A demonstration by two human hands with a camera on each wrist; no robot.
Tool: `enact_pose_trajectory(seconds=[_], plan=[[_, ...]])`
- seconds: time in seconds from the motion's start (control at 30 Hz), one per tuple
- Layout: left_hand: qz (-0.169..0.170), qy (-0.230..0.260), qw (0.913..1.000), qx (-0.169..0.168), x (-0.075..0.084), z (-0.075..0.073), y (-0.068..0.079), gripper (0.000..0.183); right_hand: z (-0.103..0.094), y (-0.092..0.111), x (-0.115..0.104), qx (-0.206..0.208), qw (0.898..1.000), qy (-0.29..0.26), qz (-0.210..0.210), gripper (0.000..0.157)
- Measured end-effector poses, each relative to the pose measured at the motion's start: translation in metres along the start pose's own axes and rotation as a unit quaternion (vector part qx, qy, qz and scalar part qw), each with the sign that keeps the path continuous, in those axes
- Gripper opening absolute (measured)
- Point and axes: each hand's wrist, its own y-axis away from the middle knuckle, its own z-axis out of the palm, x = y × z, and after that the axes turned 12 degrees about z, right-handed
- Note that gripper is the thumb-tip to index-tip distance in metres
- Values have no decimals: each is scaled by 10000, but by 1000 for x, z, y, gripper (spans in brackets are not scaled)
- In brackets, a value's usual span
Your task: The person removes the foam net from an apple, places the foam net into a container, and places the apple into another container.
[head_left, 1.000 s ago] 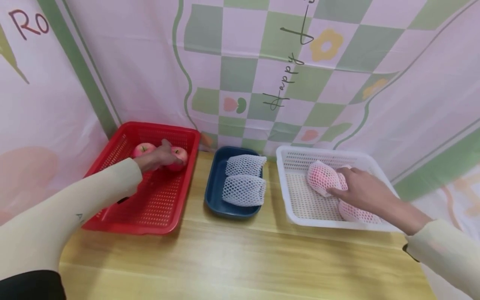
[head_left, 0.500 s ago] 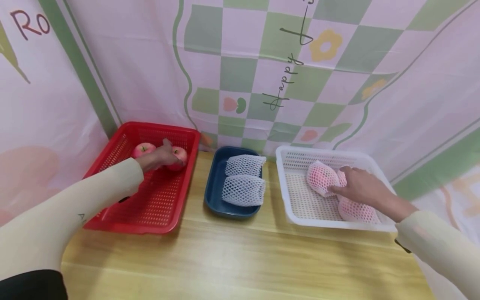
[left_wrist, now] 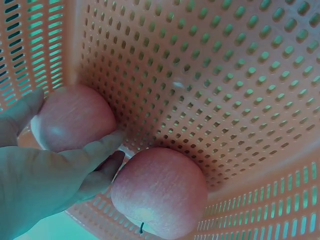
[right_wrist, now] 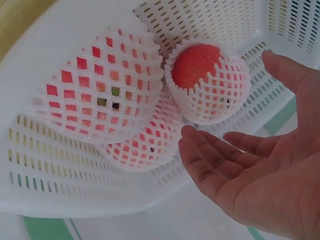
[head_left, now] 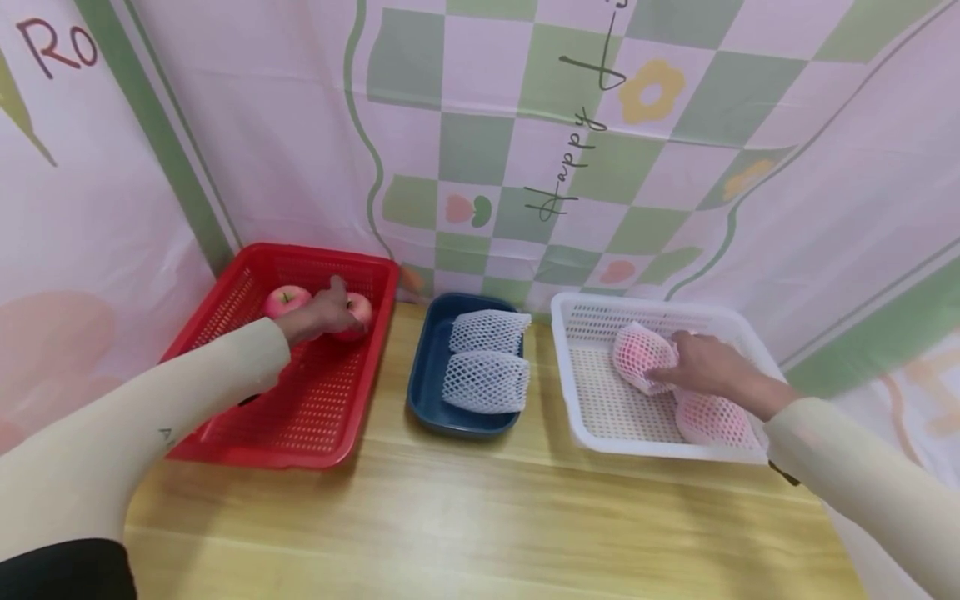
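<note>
In the red basket (head_left: 292, 450), my left hand (head_left: 322, 313) grips a pink-red apple (left_wrist: 75, 120), thumb on one side and fingers on the other. A second apple (left_wrist: 161, 192) lies right beside those fingers. My right hand (right_wrist: 265, 175) is inside the white basket (head_left: 581, 417), its fingers relaxed and thumb spread apart. Its fingertips are close to an apple in a white foam net (right_wrist: 210, 82), whose red top shows through the net's opening. Two more netted apples, a near one (right_wrist: 107, 90) and one partly behind it (right_wrist: 157, 137), lie in the same basket.
Between the baskets stands a dark blue tray (head_left: 427, 392) with two white foam nets (head_left: 487, 382) lying flat in it. All three containers stand on a wooden table (head_left: 480, 517), against a patterned cloth (head_left: 480, 142) at the back.
My right hand has moved left inside the white basket, from the netted apple at the back toward the leftmost one. The left hand has stayed nearly still at its apple.
</note>
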Motion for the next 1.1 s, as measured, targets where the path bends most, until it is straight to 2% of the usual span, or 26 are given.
enact_pose_trajectory(seconds=[0.37,0.57,0.67,0.87,1.1], plan=[[361,-288,9986,275,5,0,4,100,2,-19,-6,-339,9991,-71,259,83],[472,-523,9970,327,1,-2,3,102,7,-28,-8,-549,9973,-234,437,88],[492,-558,9967,340,1,-3,3,103,10,-31,-9,-598,9966,-285,487,86],[577,-617,9957,377,5,-4,6,97,14,-32,-10,-570,9963,-247,590,86],[576,-376,9966,450,7,-7,12,92,17,-35,-12,-435,9975,-160,538,87]])
